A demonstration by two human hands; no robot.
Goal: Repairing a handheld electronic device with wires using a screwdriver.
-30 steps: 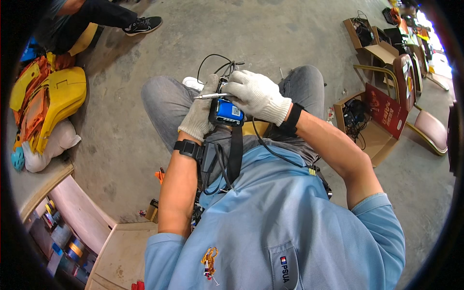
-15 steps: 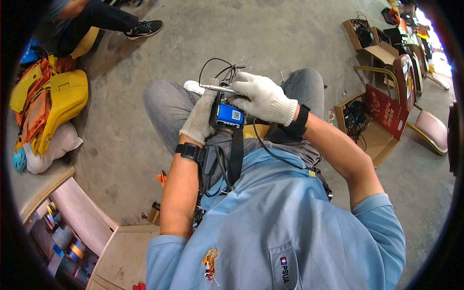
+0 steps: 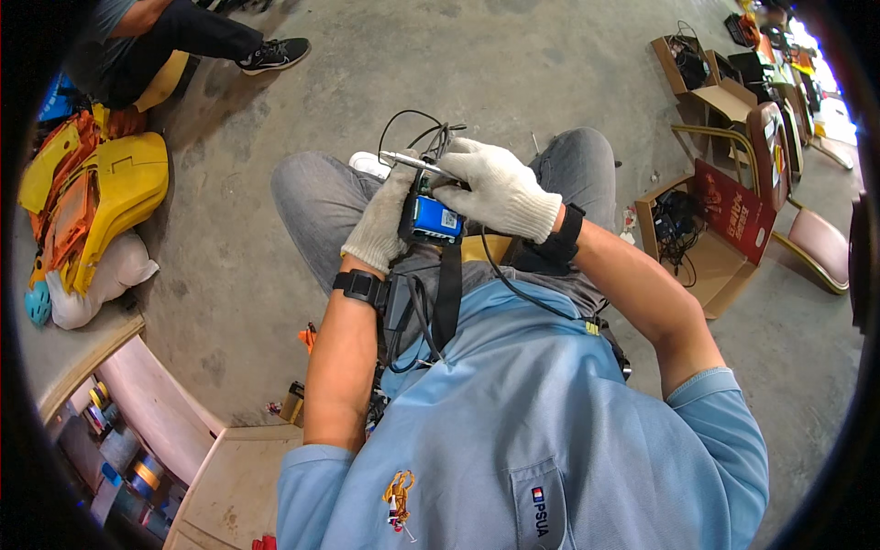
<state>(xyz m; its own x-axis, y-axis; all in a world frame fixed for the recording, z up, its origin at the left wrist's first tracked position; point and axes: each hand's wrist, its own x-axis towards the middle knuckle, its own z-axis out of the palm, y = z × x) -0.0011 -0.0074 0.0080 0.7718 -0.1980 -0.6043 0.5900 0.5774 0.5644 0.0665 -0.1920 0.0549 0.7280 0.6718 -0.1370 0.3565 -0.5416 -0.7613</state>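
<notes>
1. We cup the small blue block (image 3: 433,220) over our lap with the left hand (image 3: 380,225), gloved fingers curled against its left side
2. Our right hand (image 3: 495,188) pinches a thin metal tool (image 3: 417,163) whose tip lies across the block's top
3. Black wires (image 3: 417,128) loop out just beyond the block; we judge that a slip of the tool could snag or nick them
4. The gloves dull our feel, so the block could twist loose and drop to the concrete floor (image 3: 458,64)
5. An open cardboard box (image 3: 683,243) sits at our right, well apart
</notes>
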